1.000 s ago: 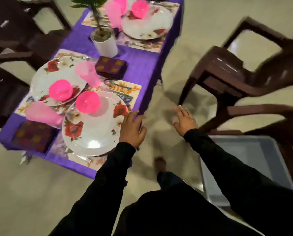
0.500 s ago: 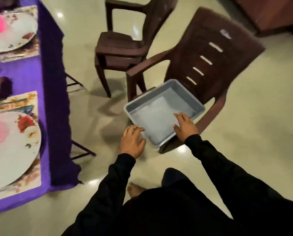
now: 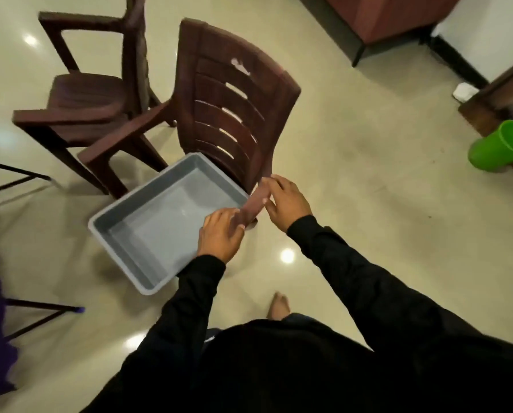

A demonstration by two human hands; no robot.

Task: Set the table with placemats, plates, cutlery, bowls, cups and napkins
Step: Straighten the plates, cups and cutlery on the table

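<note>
Both my hands had moved from the grey tub's [image 3: 148, 234] near rim to the chair arm [image 3: 253, 205] beside it: left hand [image 3: 219, 236] and right hand [image 3: 286, 204] rested there, fingers loose. Tub sat on the brown chair [image 3: 231, 114]; a second chair [image 3: 85, 99] stood behind, a green bucket [image 3: 499, 150] far right.

Probably a home dining room: brown plastic chairs [image 3: 234, 114] on a glossy tiled floor [image 3: 368, 204], beside wooden furniture [image 3: 383, 16].
</note>
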